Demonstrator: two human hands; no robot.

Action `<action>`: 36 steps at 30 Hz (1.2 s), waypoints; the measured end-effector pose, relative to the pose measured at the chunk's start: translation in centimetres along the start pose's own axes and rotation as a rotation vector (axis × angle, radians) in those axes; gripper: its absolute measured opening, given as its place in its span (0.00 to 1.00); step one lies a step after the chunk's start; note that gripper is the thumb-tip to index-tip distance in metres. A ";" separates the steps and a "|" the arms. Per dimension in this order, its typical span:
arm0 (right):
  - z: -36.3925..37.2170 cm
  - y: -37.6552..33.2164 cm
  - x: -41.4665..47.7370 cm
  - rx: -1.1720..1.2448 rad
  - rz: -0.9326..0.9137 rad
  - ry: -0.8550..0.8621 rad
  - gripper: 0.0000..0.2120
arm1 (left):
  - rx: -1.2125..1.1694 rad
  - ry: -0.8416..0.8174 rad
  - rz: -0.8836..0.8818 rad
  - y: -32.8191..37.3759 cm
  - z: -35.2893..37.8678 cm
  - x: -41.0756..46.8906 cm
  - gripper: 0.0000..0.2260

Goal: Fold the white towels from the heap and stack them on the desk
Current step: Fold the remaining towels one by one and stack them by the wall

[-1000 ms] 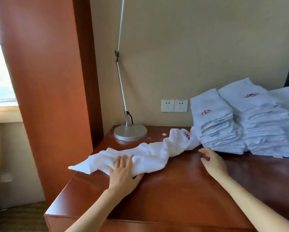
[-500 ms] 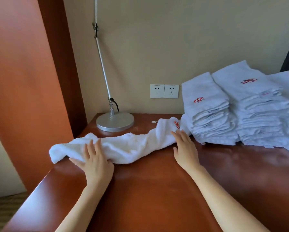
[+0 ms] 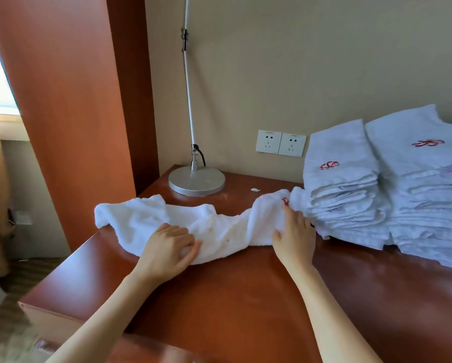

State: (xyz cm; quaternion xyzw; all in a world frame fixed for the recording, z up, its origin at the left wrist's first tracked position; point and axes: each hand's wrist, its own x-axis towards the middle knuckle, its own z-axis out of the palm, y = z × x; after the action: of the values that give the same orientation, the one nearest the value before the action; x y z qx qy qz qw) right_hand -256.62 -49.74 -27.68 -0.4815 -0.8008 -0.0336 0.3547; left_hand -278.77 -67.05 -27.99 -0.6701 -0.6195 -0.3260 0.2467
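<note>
The left hand [image 3: 168,248] clenches the crumpled white terry towel [image 3: 219,229] on the red-brown wooden bench [image 3: 232,297]; the right hand [image 3: 294,234], fingers straight, rests on its right end.

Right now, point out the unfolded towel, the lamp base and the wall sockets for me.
unfolded towel [image 3: 219,226], head view, on its rumpled middle stretch.
lamp base [image 3: 196,180], head view, on the top of the round metal disc.
wall sockets [image 3: 269,141], head view, on the face of the left plate.
</note>
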 end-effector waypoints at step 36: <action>-4.1 -3.0 8.7 -0.267 -0.130 -1.282 0.31 | -0.038 -0.990 -0.487 -1.9 -1.7 6.4 0.37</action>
State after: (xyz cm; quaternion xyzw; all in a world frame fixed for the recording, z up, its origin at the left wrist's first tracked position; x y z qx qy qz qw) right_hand -259.30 -46.52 -18.53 -0.3966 -0.8698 0.1393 -0.2583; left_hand -280.77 -63.84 -22.23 -0.5850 -0.7927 -0.0304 -0.1688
